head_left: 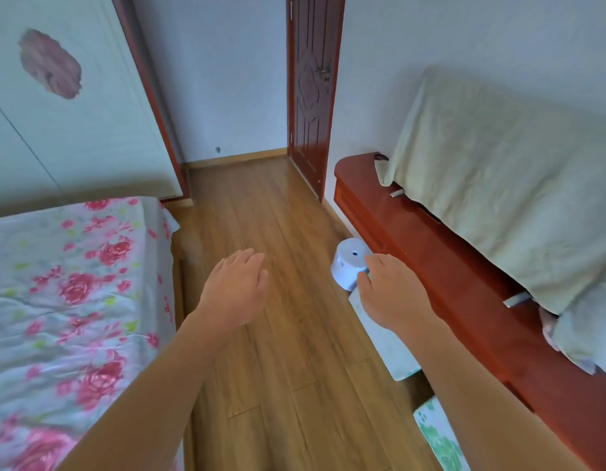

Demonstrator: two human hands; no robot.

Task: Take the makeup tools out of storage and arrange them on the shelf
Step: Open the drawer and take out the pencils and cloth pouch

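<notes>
**Both hands out and empty over the bedroom floor**

At the far left we see a pale wardrobe (57, 130) with a pink flower printed on its door. Below it is a bed (73, 283) under a sheet of red and pink roses. Our left hand (235, 290) hangs palm down over the wooden floor (260, 205), just beside the bed's edge. Its fingers are straight and close together, and it holds nothing.

Beyond it, at the far end of the room, a dark red door (311, 90) stands by the corner.

Right of the middle, a small white round stool (347, 263) stands on the floor at the foot of a red wooden cabinet (430, 253). Our right hand (393, 294) reaches out palm down with its fingers relaxed, and it grips nothing. Its fingertips cross the stool's near edge in our view, but we cannot tell whether they touch it or hang above it.

Under that wrist a white mat (386, 341) lies on the floor along the cabinet. Nearer to us is a second mat with a green print (440, 440).

The cabinet runs along the right wall and has metal handles (514, 299). A pale green cloth (498, 185) drapes over whatever stands on top of it. We cannot tell from here where the makeup tools are.
</notes>
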